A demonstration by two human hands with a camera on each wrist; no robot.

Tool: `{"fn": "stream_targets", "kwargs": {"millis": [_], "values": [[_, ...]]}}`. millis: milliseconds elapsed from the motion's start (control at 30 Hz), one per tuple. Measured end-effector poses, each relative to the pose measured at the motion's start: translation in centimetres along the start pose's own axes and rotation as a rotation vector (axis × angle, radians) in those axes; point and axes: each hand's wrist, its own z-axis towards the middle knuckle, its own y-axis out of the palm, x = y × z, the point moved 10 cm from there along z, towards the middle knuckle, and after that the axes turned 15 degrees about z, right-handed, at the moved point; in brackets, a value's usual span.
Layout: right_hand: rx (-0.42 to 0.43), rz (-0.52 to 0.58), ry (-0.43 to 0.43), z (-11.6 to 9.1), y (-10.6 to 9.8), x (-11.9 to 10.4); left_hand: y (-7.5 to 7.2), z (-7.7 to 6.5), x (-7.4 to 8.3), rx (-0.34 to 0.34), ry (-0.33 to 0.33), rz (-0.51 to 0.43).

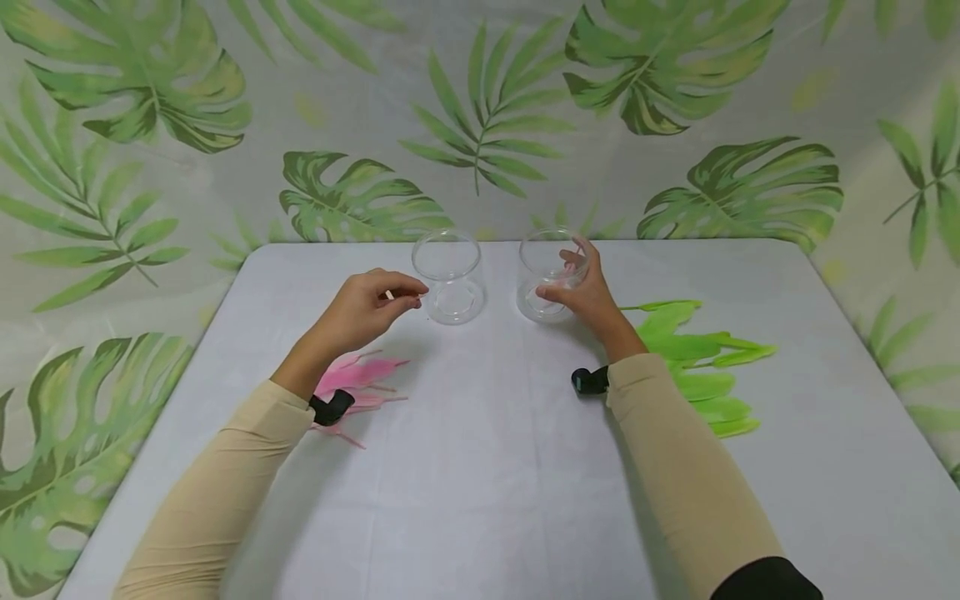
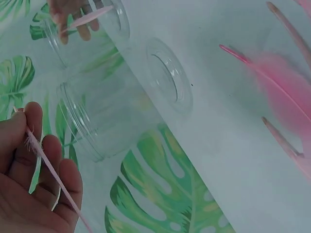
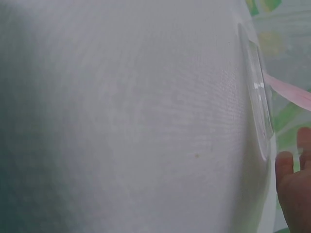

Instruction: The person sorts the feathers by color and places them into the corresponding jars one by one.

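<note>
Left fingers (image 1: 402,284) pinch a pink feather (image 2: 55,174), likely light and bendy, best gripped by its quill (image 2: 30,133); right fingers (image 1: 592,260) curve wide round a clear jar (image 1: 528,293), contact unclear

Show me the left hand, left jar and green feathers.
Left hand (image 1: 362,307): head view, back of the hand.
Left jar (image 1: 456,290): head view, front wall below the rim.
Green feathers (image 1: 703,386): head view, a middle feather's vane.
</note>
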Motion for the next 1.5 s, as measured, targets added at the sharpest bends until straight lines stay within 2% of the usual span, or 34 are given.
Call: {"fn": "stream_targets", "kwargs": {"millis": [100, 333, 500, 833, 1100, 1300, 1500], "values": [[-0.011, 0.007, 0.006, 0.0, 0.2, -0.1, -0.1, 0.2, 0.4, 0.022, 0.013, 0.014], [-0.011, 0.022, 0.011, 0.0, 0.1, -0.1, 0.7, 0.8, 2.0, -0.012, 0.043, -0.102], [-0.020, 0.025, 0.016, -0.2, 0.1, -0.1, 1.2, 1.5, 3.4, -0.022, 0.069, -0.135], [-0.021, 0.026, 0.015, -0.2, 0.3, 0.0, 1.0, 1.8, 5.8, 0.066, 0.122, -0.256], [-0.021, 0.024, 0.014, -0.2, 0.1, -0.1, 1.3, 2.3, 6.5, 0.108, 0.125, -0.447], [-0.021, 0.013, 0.006, -0.2, 0.2, -0.2, 1.2, 2.9, 6.9, 0.141, 0.114, -0.535], [-0.007, -0.005, 0.019, -0.1, 0.1, 0.0, 1.0, 4.4, 7.4, 0.148, 0.114, -0.571]]}}
